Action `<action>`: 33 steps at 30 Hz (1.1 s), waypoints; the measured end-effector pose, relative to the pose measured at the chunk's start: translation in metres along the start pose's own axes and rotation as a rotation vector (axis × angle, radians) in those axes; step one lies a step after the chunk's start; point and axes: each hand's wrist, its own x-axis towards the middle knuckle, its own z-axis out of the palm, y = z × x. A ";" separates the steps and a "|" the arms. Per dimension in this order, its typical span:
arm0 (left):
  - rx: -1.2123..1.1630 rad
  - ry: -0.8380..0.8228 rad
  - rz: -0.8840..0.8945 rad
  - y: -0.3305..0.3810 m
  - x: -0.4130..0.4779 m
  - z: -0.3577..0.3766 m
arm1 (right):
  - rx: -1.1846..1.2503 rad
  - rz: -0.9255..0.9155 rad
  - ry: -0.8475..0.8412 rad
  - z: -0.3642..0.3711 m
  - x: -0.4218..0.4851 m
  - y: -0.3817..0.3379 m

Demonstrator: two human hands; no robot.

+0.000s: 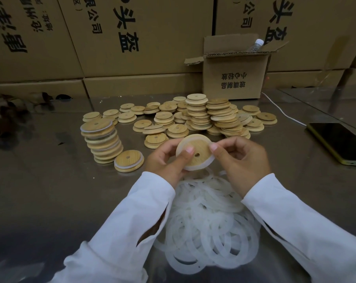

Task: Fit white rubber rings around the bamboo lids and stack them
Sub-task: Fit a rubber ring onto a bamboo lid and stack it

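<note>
Bamboo lids are spread over the far half of a steel table [50,190] that runs up to a wall of printed cartons [152,48], with a small open box [234,78] against it holding a bottle [255,44]. The loose heap of bare lids [193,117] sits at centre, well beyond the hands. Nearest the person lies a pile of white rubber rings [209,221], between the two white sleeves. Left of centre stands the finished stack [102,144], leaning a little, and one ringed lid [129,160] lies flat just beside its base. A phone [340,141] rests at the right edge with a white cable [283,113] running to it.

Above the ring pile, the held lid [197,149] is gripped by both hands, its flat face tilted up toward the person. The left hand [164,160] curls round its left edge and the right hand [240,158] round its right edge, each with a thumb pressed on the face. A ring [193,168] shows round the left and lower rim; whether it is seated all the way round the upper right I cannot tell.

The stack lies to the left of this lid and slightly farther away, so the left hand is the nearer one to carry it over. The lid would have to be turned flat first, its centre hole pointing up, to sit square on that leaning column
</note>
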 end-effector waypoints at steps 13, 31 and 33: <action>0.074 0.004 -0.078 0.005 -0.005 0.005 | -0.181 -0.025 0.136 0.000 0.001 0.004; 0.623 -0.096 0.139 0.009 -0.005 0.001 | -0.370 -0.215 -0.084 -0.005 0.004 -0.001; 0.712 -0.111 0.216 0.011 -0.004 -0.002 | -0.371 -0.212 -0.084 -0.006 0.005 -0.003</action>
